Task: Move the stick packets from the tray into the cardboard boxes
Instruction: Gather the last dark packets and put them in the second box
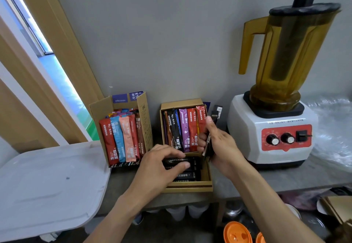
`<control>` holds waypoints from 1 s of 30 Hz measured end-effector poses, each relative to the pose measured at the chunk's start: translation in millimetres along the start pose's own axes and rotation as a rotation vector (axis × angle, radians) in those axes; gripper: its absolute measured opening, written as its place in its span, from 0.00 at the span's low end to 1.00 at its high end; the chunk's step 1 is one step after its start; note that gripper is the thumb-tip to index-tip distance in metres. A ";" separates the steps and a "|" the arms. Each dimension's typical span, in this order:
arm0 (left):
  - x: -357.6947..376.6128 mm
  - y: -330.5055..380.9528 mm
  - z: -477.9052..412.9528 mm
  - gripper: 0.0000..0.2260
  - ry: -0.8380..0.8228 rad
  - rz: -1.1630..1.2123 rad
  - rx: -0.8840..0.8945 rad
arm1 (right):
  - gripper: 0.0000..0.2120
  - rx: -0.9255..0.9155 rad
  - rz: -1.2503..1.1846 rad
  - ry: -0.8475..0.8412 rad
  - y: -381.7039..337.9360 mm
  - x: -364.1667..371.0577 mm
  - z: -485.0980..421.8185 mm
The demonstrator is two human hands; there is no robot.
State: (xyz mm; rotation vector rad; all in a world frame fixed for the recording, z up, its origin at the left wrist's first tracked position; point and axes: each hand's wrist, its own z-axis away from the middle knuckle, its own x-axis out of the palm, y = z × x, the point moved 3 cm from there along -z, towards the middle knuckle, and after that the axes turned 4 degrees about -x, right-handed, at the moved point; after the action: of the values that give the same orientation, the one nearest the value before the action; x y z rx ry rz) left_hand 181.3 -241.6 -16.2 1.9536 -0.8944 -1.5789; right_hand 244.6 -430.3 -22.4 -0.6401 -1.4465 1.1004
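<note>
My left hand (162,164) pinches a black packet (177,161) in the centre box (188,187); my right hand (219,144) grips a packet bundle (214,118) upright, blender (272,136) close at right, tray (47,181) lower left.

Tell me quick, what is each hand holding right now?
Left hand: gripping flat black packets lying in the right-hand box.
Right hand: gripping upright black packets above that box's right edge.
</note>
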 end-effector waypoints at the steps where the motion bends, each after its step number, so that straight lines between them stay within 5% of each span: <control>1: 2.8 5.4 0.3 0.10 -0.033 0.076 -0.029 | 0.25 0.000 -0.059 0.009 2.5 4.2 -1.0; 8: 15.5 4.4 -3.1 0.11 -0.072 0.305 -0.165 | 0.30 -0.039 0.025 0.071 6.1 15.9 -1.1; 12: 6.4 -9.6 -5.4 0.11 -0.092 0.495 -0.263 | 0.22 -0.157 0.288 0.062 -6.0 7.1 3.7; 21: -13.5 -22.7 -7.1 0.12 -0.007 0.493 -0.265 | 0.11 -0.189 0.360 0.009 -7.7 -5.6 3.2; 30: -6.9 -29.8 -9.0 0.10 0.092 -0.285 -0.060 | 0.13 -0.023 1.001 0.102 10.0 -20.6 -5.3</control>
State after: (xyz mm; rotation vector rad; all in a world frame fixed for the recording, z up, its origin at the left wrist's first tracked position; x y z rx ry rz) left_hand 195.0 -216.7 -30.7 2.1660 -0.5435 -1.6301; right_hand 251.8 -442.7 -41.1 -1.4958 -1.0248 1.7615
